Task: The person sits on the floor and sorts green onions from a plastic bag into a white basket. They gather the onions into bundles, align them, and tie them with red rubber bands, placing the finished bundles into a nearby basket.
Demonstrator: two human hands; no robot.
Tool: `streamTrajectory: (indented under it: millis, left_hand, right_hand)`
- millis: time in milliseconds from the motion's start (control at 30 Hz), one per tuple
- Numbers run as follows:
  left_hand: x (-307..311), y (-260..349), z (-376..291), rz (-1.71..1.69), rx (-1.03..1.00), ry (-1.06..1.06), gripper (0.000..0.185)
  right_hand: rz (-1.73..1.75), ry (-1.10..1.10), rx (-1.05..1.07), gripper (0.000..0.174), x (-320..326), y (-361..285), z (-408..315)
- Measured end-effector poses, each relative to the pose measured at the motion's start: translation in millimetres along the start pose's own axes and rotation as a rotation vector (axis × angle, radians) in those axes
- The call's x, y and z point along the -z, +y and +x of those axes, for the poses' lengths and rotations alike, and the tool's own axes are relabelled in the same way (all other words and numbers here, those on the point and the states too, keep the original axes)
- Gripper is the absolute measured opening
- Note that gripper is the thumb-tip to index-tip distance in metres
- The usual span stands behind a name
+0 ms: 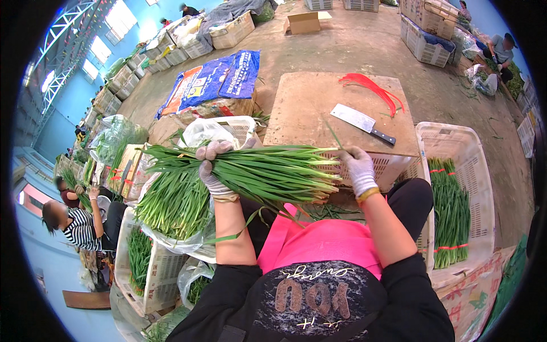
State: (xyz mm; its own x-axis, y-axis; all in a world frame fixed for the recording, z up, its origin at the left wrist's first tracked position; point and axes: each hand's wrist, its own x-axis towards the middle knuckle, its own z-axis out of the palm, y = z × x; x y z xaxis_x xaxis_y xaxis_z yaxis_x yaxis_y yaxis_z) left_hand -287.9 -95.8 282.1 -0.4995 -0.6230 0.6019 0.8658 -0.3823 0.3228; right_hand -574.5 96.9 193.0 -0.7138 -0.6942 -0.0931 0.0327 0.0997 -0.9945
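Observation:
Gloved in white knit, my left hand (212,164) is wrapped around a large bunch of green leaves, likely garlic chives (273,171). The bunch lies sideways above my lap, pale cut ends to the right. At those ends is my gloved right hand (358,164), its fingers pinching a thin chive leaf (333,134) that sticks up; the fingertips are partly hidden. Beyond the bunch stands a wooden board (299,111) bearing a cleaver (361,123) with a black handle and several red ties (376,87). More loose chives (179,205) lie below my left hand in a plastic-lined crate.
On my right, a white plastic crate (483,192) holds chive bundles (451,213) tied with red bands. Another crate (164,273) stands at lower left. A blue printed sack (213,81) covers a crate beyond. Other people (81,224) sit at left and far right.

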Motion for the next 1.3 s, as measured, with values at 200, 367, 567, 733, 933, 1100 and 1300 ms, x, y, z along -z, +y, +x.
streamTrajectory:
  millis: [200,367,567,733,933,1100,1300]
  left_hand:
    - [13.1,22.3,1.1,0.002,-0.075,-0.011,0.014]
    - [11.9,6.7,1.2,0.001,-0.097,-0.024,0.012]
    - [2.0,-2.1,-2.0,-0.075,-0.076,-0.014,0.019]
    - [7.8,12.1,-7.6,-0.063,-0.103,-0.003,0.022]
    - [13.2,8.8,-8.2,-0.079,-0.147,0.011,0.022]
    - [5.6,0.2,-5.2,-0.049,-0.104,0.006,0.019]
    - [-4.5,3.3,-6.2,-0.042,-0.121,-0.018,0.018]
  right_hand:
    - [-0.262,-0.404,-0.019,0.045,73.3,11.3,-21.0]
    - [0.269,-0.474,0.012,0.047,36.2,-37.4,-28.2]
    - [0.577,-0.386,-0.206,0.032,-17.9,-34.9,-18.0]
    - [0.432,-0.136,-0.144,0.025,19.3,-8.8,-17.5]
    - [0.508,-0.435,-0.119,0.037,27.9,-12.1,-48.5]
    - [0.112,-0.176,-0.002,0.023,19.3,-7.2,-38.2]
    - [-1.091,0.229,0.367,0.022,46.7,-9.3,-48.6]
